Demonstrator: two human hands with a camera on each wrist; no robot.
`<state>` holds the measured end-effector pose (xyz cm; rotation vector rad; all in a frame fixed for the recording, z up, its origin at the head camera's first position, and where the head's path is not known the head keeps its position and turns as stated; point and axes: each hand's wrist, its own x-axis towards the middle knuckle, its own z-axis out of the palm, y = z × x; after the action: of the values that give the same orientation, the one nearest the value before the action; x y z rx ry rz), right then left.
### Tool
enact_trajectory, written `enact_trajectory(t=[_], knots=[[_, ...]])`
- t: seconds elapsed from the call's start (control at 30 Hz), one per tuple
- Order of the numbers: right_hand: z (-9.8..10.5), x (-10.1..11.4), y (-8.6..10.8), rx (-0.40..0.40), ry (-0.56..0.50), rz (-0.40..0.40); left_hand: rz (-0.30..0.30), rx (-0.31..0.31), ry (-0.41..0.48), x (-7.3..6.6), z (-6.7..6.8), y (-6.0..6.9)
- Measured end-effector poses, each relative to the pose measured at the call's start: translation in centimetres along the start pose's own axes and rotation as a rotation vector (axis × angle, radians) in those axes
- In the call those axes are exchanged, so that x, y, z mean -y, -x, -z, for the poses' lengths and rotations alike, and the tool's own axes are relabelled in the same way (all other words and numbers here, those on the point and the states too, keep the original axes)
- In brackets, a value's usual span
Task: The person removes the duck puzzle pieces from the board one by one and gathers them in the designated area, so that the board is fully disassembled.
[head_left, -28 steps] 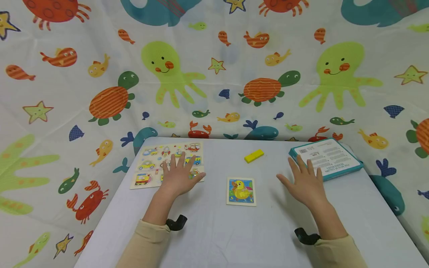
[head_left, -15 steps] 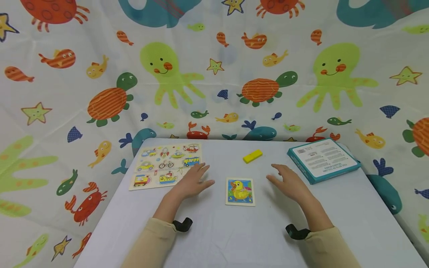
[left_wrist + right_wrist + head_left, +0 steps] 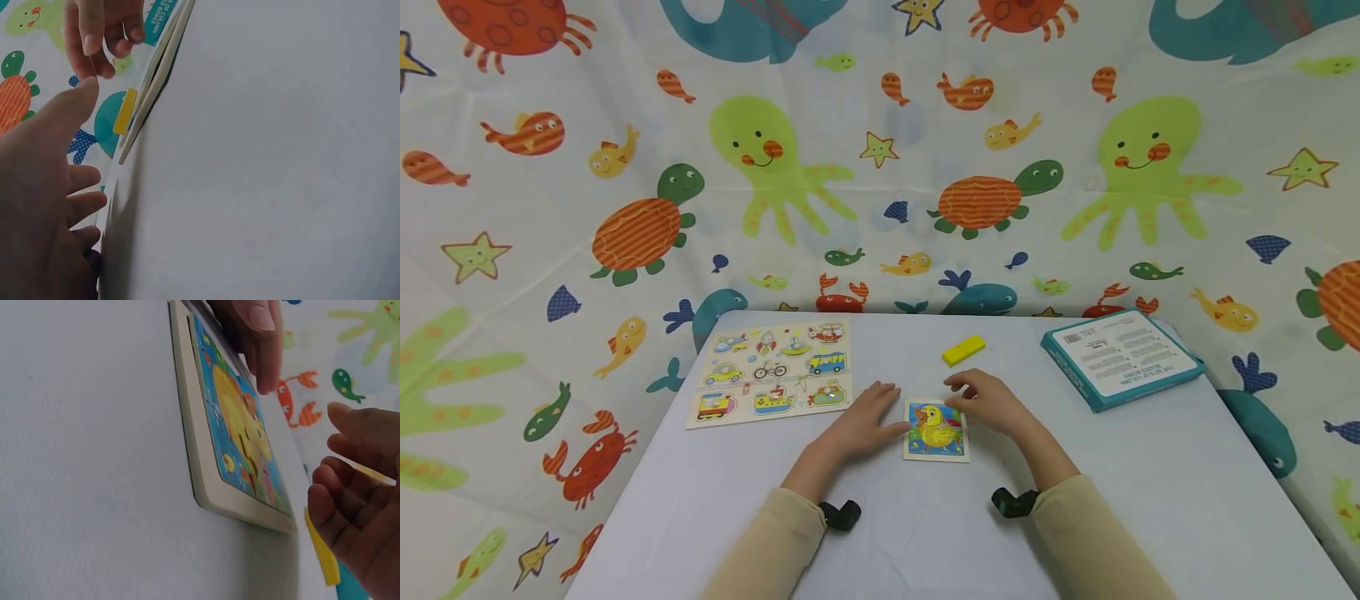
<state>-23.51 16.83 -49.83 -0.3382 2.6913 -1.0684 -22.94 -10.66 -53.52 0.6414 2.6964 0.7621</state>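
Note:
A small square duck puzzle with a pale frame lies flat on the white table; it shows close up in the right wrist view. My left hand is at the puzzle's left edge, fingers extended and thumb toward the frame; whether it touches cannot be told. My right hand hovers by the puzzle's upper right corner with its fingers loosely bent and nothing held. In the left wrist view, the left hand has its thumb and fingers apart, holding nothing. The right wrist view shows the right hand with a gap to the puzzle.
A yellow block lies behind the puzzle. A pegboard with vehicle pictures is at the back left, a teal and white box at the back right. A cloth printed with sea animals hangs behind the table.
Both hands have moved inward from beside the pegboard and the box to the two sides of the duck puzzle. The fingers of the right hand are more bent. The puzzle has not moved.

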Motion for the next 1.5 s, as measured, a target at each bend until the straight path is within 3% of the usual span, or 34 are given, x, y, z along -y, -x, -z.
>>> enact_trajectory(t=[0.17, 0.3, 0.6, 0.9, 1.5], knots=[[-1.4, 0.7, -1.3, 0.042, -0.024, 0.04, -0.027, -0.027, -0.042, 0.2, -0.7, -0.2], [-2.4, 1.2, -1.9, 0.07, -0.05, 0.05, -0.059, -0.058, -0.147, 0.2, -1.3, -0.4], [-3.8, 1.2, -2.6, 0.083, -0.009, 0.053, -0.075, -0.149, -0.264, -0.1, -2.1, -0.6], [-4.0, 1.7, -2.5, 0.083, 0.044, 0.032, -0.057, -0.176, -0.272, -0.6, -2.1, -0.5], [-4.1, 2.0, -2.7, 0.111, -0.002, -0.022, -0.029, -0.193, -0.234, -1.0, -2.1, -0.6]])
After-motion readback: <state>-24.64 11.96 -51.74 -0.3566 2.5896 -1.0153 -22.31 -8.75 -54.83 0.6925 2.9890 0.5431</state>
